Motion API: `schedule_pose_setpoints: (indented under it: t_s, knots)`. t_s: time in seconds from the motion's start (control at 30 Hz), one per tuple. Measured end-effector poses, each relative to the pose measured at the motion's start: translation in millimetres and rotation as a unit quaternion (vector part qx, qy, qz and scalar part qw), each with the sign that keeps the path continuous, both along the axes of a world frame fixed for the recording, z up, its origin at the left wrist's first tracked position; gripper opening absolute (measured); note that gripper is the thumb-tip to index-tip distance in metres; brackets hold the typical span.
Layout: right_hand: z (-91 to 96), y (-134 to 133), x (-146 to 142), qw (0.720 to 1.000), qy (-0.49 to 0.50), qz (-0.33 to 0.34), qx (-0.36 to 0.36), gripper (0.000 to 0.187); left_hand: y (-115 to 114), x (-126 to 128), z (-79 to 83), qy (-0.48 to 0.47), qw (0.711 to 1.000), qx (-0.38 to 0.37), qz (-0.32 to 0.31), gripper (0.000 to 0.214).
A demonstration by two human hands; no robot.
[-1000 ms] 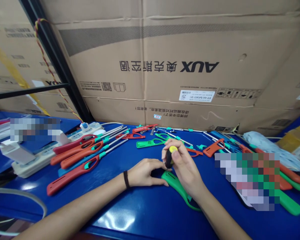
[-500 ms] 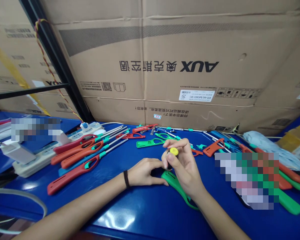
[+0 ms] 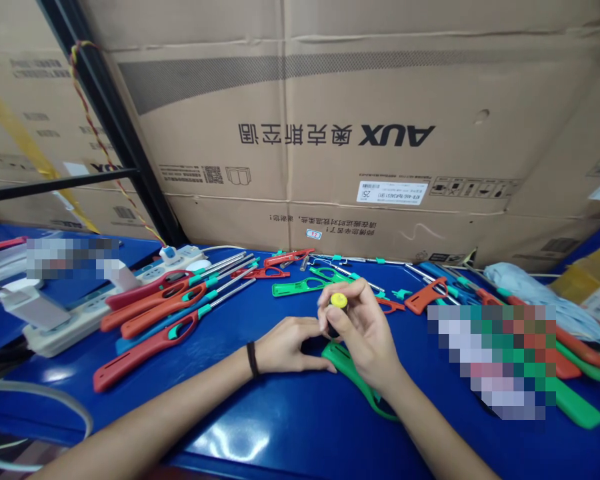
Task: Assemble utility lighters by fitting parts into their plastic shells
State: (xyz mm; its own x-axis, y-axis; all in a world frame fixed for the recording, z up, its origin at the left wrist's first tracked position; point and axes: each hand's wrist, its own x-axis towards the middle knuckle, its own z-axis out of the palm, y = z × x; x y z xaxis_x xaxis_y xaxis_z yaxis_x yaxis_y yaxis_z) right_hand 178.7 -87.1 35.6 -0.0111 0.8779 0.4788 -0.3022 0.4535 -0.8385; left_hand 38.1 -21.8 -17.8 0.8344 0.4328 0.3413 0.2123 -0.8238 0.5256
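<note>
L hand (image 3: 287, 343) arched, R hand (image 3: 367, 337) curled rnd tool (image 3: 339, 302).

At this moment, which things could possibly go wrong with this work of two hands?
The yellow-capped tool in the right hand might slip toward the left hand, whose fingers are very close; the tool's tip is hidden. The green casing, with the left thumb at its end, could perhaps slide on the glossy blue table.

Yellow-capped handle (image 3: 339, 303) slightly farther left
</note>
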Motion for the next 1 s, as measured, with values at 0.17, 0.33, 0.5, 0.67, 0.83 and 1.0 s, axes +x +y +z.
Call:
schedule_pose_setpoints:
  t_s: [0.17, 0.33, 0.5, 0.67, 0.83, 1.0]
  knots:
    - [3.3, -4, 5, 0.998, -0.031, 0.037, -0.049, 0.028, -1, 1, 2.7, 0.009, 1.000, -0.020, 0.007, 0.039]
    - [4.0, -3, 9, 0.995, -0.097, -0.004, -0.006, 0.025, 0, 0, 2.6, 0.005, 1.000, -0.024, -0.008, 0.039]
    - [3.4, 0, 3, 0.996, -0.061, -0.033, 0.063, 0.012, 0, 0, 1.6, 0.008, 1.000, -0.008, 0.007, 0.037]
    - [4.9, -3, -4, 0.999, -0.018, -0.039, 0.020, 0.025, 0, -1, 1.8, 0.008, 1.000, -0.014, -0.002, 0.035]
    - [5.6, -7, 2, 0.997, -0.071, -0.005, -0.020, 0.019, -1, 0, 2.1, 0.001, 1.000, -0.003, 0.006, 0.037]
    - [13.1, -5, 11, 0.992, -0.125, -0.010, 0.000, 0.026, -1, 0, 5.0, 0.003, 1.000, -0.014, 0.004, 0.039]
